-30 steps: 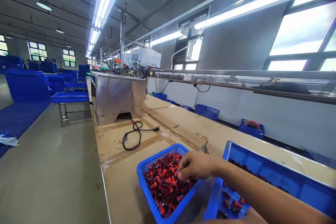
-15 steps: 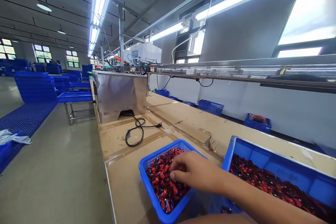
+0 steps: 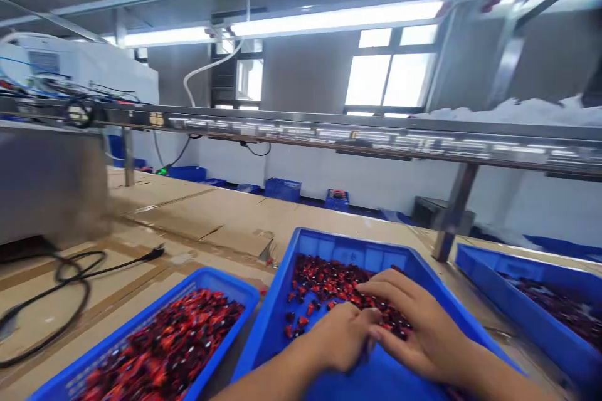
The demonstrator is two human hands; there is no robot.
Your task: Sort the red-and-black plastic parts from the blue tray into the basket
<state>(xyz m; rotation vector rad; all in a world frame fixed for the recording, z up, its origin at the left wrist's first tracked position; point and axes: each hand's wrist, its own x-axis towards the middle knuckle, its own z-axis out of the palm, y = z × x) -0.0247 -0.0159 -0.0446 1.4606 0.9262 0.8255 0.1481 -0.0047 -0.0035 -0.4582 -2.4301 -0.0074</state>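
Note:
My left hand (image 3: 345, 335) is low inside a blue tray (image 3: 324, 241), its fingers curled together. What they hold, if anything, is hidden. Beside it my right hand (image 3: 418, 326) is open, fingers stretched out over small glossy red-and-black pieces (image 3: 324, 276); its thumb reaches to the left hand's fingertips. The pieces lie heaped toward the tray's far side, with a few loose ones on its bare floor. To the left, a smaller blue basket (image 3: 251, 294) is filled with similar red-and-black pieces (image 3: 188, 338).
A black power cord (image 3: 84, 276) lies on the cardboard-covered table (image 3: 226, 216), near a metal box (image 3: 47, 182). Another blue tray (image 3: 475, 257) with dark pieces stands right, past a metal post (image 3: 456, 213). A metal rail (image 3: 291, 125) crosses above the table.
My view has swung right. My right hand has left the smaller basket and is now over the larger tray, where both hands are together.

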